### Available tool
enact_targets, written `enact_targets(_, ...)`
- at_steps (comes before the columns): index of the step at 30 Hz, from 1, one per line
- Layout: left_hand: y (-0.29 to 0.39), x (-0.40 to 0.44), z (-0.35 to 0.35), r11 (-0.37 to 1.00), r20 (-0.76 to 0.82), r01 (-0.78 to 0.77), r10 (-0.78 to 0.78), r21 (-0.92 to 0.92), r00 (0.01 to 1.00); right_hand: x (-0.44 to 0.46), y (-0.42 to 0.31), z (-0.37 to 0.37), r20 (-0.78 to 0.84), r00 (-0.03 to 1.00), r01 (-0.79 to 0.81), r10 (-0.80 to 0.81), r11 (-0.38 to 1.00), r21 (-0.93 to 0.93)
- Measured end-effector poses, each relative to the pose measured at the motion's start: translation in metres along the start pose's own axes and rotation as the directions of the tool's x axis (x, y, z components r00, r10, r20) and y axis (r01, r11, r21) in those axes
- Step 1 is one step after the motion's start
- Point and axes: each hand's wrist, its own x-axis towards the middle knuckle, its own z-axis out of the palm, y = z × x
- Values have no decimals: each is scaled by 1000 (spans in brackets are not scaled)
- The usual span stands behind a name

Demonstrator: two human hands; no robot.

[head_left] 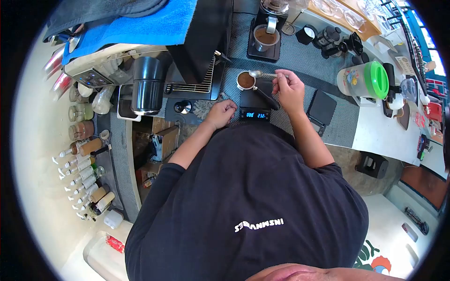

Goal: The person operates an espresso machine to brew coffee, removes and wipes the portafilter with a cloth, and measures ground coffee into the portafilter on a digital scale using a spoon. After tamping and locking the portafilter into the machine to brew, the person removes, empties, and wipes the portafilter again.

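Note:
A metal spoon (266, 74) is pinched in my right hand (289, 91), its bowl at the rim of a portafilter. The portafilter (246, 80) holds brown ground coffee, and its black handle (267, 97) points toward my right side. Beneath it lies a black digital scale (255, 114) with lit blue digits. My left hand (221, 114) rests just left of the scale with its fingers curled in, and nothing shows in them.
A coffee grinder (268, 28) stands behind, with a cup of grounds (266, 38) under it. The espresso machine (197, 47) is at left, a black canister (148, 84) before it. At right are a green-lidded tub (358, 80) and a flat black object (322, 107).

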Motion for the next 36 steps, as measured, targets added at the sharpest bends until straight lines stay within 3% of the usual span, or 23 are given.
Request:
enact_targets(11,-1,0,0,1000,4,-1,1,-3,1000,-7,-9,0,17,978,204,-210,924,-324)
enact_targets(26,2,-1,1,1000,-22,-12,13,28,1000,-8,3,7,85,974,226,-210,931,-288)
enact_targets(36,5,-2,1,1000,-19,-12,12,9,1000,-6,-2,5,36,994,110,-105,974,-198)
